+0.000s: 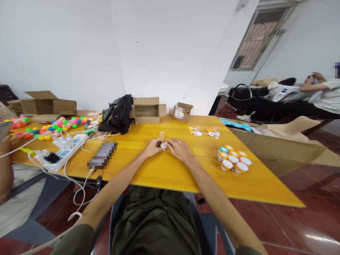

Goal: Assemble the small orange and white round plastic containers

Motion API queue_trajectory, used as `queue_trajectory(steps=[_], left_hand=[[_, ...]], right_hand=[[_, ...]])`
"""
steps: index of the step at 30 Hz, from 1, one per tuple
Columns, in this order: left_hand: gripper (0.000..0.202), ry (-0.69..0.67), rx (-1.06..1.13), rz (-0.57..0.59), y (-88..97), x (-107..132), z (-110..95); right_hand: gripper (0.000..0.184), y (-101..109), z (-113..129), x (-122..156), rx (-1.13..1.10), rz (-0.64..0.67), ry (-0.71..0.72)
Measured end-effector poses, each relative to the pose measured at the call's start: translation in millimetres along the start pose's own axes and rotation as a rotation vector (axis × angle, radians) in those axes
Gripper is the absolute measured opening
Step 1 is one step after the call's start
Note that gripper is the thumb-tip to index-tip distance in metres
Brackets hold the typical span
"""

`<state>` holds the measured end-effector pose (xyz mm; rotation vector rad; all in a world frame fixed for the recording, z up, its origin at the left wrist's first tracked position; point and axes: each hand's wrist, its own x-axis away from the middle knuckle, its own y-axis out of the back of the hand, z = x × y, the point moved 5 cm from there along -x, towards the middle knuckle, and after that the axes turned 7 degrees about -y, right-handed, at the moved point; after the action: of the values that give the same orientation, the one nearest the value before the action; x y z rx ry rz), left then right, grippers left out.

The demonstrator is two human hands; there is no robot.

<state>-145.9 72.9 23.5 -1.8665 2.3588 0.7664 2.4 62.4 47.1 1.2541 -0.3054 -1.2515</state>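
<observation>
Over the middle of the table, my left hand (pixel 153 148) has its fingers closed around a small white round piece (pixel 163 145) with something brownish-orange beside it. From the other side the fingers of my right hand (pixel 180 148) pinch the same piece. Its exact kind is too small to make out. Just beyond my hands stands a small clear plastic container (pixel 162 135), apart from the fingers. To the right, several small clear jars (pixel 233 159) with white, orange and teal lids stand in a cluster. Loose white and orange parts (pixel 195 131) lie farther back, with more small parts (pixel 213 133) beside them.
A phone (pixel 102 155), a white power strip (pixel 63 152) and cables lie left. Colourful balls (pixel 57 125), a black bag (pixel 117 115) and cardboard boxes (pixel 146 112) are behind. A person's arm (pixel 5 166) is at far left; another person (pixel 325 92) sits far right.
</observation>
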Motion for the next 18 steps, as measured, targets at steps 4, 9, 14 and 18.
queue_trajectory(steps=[4,9,14,18], left_hand=[[0.027,-0.018,-0.044,-0.006,0.4,1,-3],[0.024,-0.037,-0.069,-0.006,-1.1,1,-6],[0.022,-0.070,-0.065,0.008,-2.7,1,-8],[0.021,-0.099,-0.115,-0.041,1.9,1,-8]], right_hand=[[0.025,5,8,0,0.124,0.057,-0.026],[0.035,7,15,0,0.271,0.120,-0.081],[0.038,5,14,-1,0.251,0.113,-0.129],[0.036,1,4,-1,0.134,0.071,-0.161]])
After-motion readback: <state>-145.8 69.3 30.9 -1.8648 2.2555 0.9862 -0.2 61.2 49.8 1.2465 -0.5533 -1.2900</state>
